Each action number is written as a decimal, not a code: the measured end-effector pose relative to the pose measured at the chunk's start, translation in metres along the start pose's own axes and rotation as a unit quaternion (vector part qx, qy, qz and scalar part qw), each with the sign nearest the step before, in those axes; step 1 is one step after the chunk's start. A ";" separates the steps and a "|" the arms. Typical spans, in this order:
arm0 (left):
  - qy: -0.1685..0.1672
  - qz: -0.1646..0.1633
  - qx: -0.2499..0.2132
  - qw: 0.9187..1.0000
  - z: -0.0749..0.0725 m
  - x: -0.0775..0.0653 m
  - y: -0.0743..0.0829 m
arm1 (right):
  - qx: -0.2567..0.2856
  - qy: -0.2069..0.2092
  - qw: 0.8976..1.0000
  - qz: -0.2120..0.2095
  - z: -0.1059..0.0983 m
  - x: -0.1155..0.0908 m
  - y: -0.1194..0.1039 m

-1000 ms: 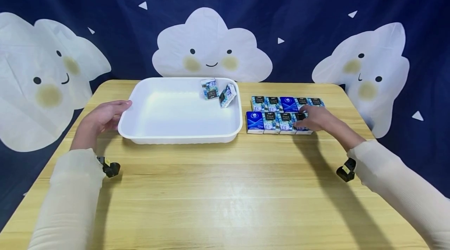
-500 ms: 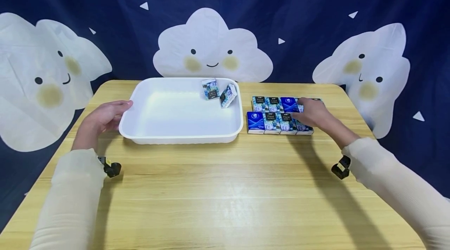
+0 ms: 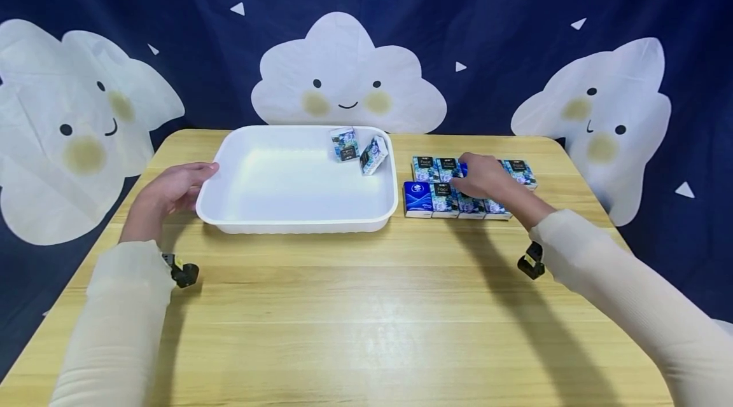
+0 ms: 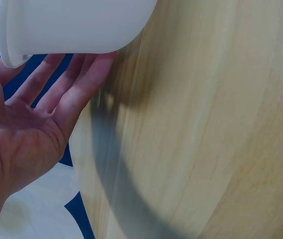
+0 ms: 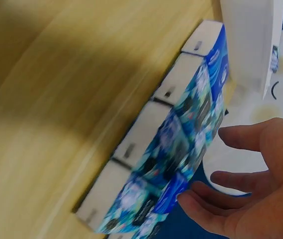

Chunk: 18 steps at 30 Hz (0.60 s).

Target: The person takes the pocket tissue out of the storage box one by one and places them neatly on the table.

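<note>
At the left end of a white plastic tray (image 3: 269, 191), my left hand (image 3: 174, 187) touches the rim with its thumb. Its other fingers (image 4: 74, 97) reach out nearly straight to the tray's outer side in the left wrist view. My right hand (image 3: 483, 177) is over two rows of small tissue packs, fingers apart and bent a little, holding nothing. It covers most of a dark blue pack in the back row. A blue pack (image 3: 418, 199) starts the front row, with a floral pack (image 3: 444, 203) beside it. The right wrist view shows the fingertips close above the packs' printed tops.
Two floral packs lie in the tray's far right corner, one flat pack (image 3: 345, 145) and one tilted pack (image 3: 373, 156) by the wall. All of this stands on a wooden table (image 3: 343, 305). Behind hangs a dark blue curtain (image 3: 487, 0) with cloud prints.
My right hand has moved left over the pack rows, uncovering the packs at the right end. The packs stay in place, and my left hand keeps its place at the tray.
</note>
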<state>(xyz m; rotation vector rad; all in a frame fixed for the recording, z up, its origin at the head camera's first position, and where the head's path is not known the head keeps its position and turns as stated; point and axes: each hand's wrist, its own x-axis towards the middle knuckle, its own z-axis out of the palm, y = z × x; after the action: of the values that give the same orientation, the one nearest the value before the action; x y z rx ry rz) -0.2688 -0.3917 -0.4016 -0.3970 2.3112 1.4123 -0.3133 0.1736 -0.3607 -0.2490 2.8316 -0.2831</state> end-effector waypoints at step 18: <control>0.004 0.002 -0.009 1.000 0.001 -0.001 0.000 | 0.002 0.051 0.996 -0.067 0.001 0.026 -0.089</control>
<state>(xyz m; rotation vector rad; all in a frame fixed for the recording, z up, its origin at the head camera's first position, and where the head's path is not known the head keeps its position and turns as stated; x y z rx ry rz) -0.2679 -0.3903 -0.4014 -0.4029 2.3088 1.4361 -0.3245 0.0821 -0.3492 -0.4351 2.9196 -0.3398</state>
